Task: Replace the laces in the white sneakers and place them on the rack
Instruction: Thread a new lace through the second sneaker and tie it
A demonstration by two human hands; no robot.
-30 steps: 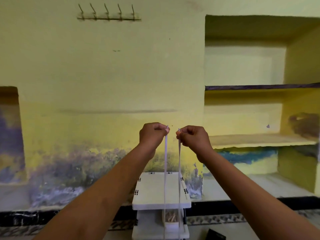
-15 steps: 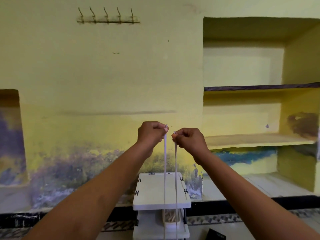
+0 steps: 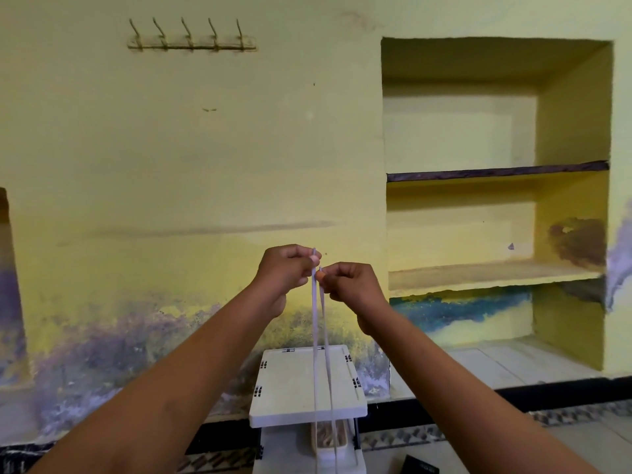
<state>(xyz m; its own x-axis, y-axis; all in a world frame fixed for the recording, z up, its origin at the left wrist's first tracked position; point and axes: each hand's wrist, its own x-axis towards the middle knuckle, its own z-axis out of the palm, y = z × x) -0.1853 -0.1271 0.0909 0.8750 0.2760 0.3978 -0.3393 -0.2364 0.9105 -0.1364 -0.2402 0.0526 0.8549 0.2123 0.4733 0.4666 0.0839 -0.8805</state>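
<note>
Lace (image 3: 314, 323) held up before the yellow wall, both ends raised level with one another, two strands hanging near-vertical and close together, running down past the white rack (image 3: 301, 384) and out of frame. Long axis: upright, tips pointing up. Left hand (image 3: 285, 268) pinches one tip between curled fingers; right hand (image 3: 352, 282) pinches the other, the two hands just beside each other. Judged handling: flat, light, limp, no stiffness along its length; best gripped at the stiffer tips, as now. Sneakers not in view; the lace's lower part is presumably threaded below frame, unconfirmed.
</note>
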